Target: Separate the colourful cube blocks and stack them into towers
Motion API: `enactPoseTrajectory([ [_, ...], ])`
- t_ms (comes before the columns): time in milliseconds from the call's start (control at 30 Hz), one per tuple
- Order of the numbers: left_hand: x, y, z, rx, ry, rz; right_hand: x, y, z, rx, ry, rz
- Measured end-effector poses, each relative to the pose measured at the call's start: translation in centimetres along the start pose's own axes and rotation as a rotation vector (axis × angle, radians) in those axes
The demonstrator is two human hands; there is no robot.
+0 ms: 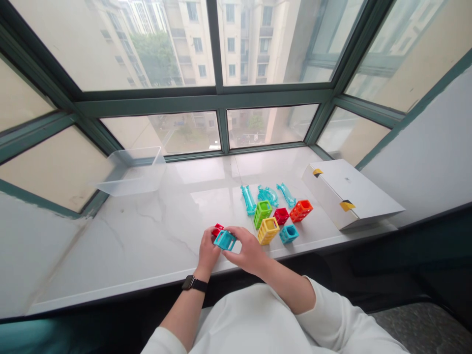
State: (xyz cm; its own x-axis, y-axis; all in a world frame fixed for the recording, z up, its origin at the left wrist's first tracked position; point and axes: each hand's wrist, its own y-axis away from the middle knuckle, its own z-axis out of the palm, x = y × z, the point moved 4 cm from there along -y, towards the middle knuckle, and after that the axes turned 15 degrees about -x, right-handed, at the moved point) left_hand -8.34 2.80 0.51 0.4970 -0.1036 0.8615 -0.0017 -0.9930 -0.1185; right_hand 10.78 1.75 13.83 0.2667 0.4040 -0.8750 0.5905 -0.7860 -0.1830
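Both hands meet near the front edge of a white marble windowsill (147,231). My left hand (207,253) and my right hand (249,250) together grip a light blue hollow plastic block (224,240). A red block (217,229) sits just behind it against my left fingers. To the right lie more hollow blocks: green (262,213), yellow (268,230), small red (281,215), orange (301,210) and small blue (288,234). Behind them rest several teal track pieces (268,194).
A clear plastic tub (132,172) stands at the back left of the sill. A flat white cardboard box (348,192) lies at the right. Window panes (221,49) rise directly behind the sill. A black watch (194,283) is on my left wrist.
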Motion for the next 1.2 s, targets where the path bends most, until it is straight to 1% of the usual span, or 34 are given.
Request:
enactPoseTrajectory([
  [100, 0.3, -0.1, 0.0, -0.02, -0.072, 0.045, -3.7, 1.8, -3.7, 0.056, -0.299, -0.138],
  [167, 0.3, -0.3, 0.1, -0.022, -0.119, 0.058, -5.1, 3.0, -6.7, 0.113, -0.513, -0.197],
  [200, 0.2, -0.4, 0.1, -0.021, -0.138, 0.061, -5.5, 3.6, -8.4, 0.166, -0.587, -0.219],
  [267, 0.1, -0.5, 0.2, -0.019, -0.166, 0.067, -5.3, 4.8, -11.6, 0.294, -0.677, -0.188],
  [333, 0.0, -0.6, 0.2, -0.02, -0.182, 0.078, -4.4, 6.2, -14.4, 0.404, -0.741, -0.151],
  [400, 0.0, -0.6, 0.2, -0.026, -0.191, 0.093, -3.0, 7.5, -16.4, 0.462, -0.808, -0.116],
  [467, 0.0, -0.7, 0.2, -0.027, -0.198, 0.106, -1.5, 9.0, -17.7, 0.483, -0.874, -0.081],
  [533, -0.1, -0.7, 0.2, -0.027, -0.209, 0.11, -0.1, 10.3, -18.4, 0.502, -0.924, -0.049],
  [633, -0.3, -0.8, 0.2, -0.027, -0.228, 0.101, 1.7, 11.9, -18.9, 0.536, -0.973, -0.023],
  [800, -0.4, -0.9, 0.2, -0.023, -0.241, 0.091, 4.1, 13.1, -18.9, 0.561, -1.03, 0.033],
  [867, -0.4, -0.9, 0.2, -0.022, -0.248, 0.088, 4.8, 13.3, -19.0, 0.568, -0.988, 0.07],
  [1033, -0.3, -1.0, 0.1, -0.024, -0.267, 0.089, 5.6, 13.2, -19.4, 0.537, -0.72, 0.15],
  [1100, -0.3, -1.0, 0.1, -0.025, -0.269, 0.089, 5.9, 13.1, -19.3, 0.537, -0.696, 0.162],
  [1200, -0.2, -1.0, 0.1, -0.025, -0.273, 0.087, 6.6, 13.1, -18.8, 0.547, -0.765, 0.155],
])
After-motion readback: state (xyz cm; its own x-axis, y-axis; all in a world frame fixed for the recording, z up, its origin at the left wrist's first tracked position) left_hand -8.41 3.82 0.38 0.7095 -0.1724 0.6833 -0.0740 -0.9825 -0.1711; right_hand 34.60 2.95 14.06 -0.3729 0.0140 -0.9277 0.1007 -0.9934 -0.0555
